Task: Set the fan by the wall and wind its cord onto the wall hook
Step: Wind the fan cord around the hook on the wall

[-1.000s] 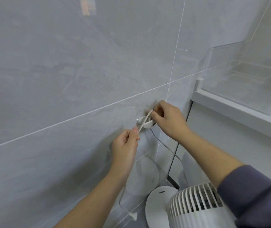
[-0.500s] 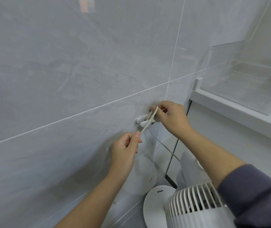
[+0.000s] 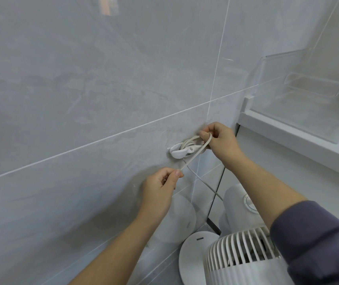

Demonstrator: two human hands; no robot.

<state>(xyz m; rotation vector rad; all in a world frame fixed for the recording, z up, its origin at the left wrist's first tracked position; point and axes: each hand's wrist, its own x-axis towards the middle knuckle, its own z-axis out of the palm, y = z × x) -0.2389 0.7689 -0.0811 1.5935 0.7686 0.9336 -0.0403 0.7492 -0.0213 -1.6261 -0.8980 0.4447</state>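
Winding cord [image 3: 195, 155] onto hook [image 3: 182, 152]: right hand [image 3: 220, 141] pinching a loop at the hook, left hand [image 3: 160, 187] gripping the taut strand below. Fan [image 3: 240, 258] sitting beside wall [image 3: 82, 89]. Next, probably passing another turn around, keeping tension.

We note both forearms reaching up and forward from the lower edge of view. Our left hand [image 3: 160, 188] sits lower, curled into a loose fist, thumb and forefinger pinched together on a thin cord [image 3: 193, 157], knuckles turned toward us. Left forearm bare. Our right hand [image 3: 221, 140] is higher and further right, fingers bent, fingertips closed on the same cord's loops, wrist flexed slightly downward. Right forearm bare to mid-length, then covered by a dark pushed-up sleeve [image 3: 316, 239]. The two hands are apart, not touching.
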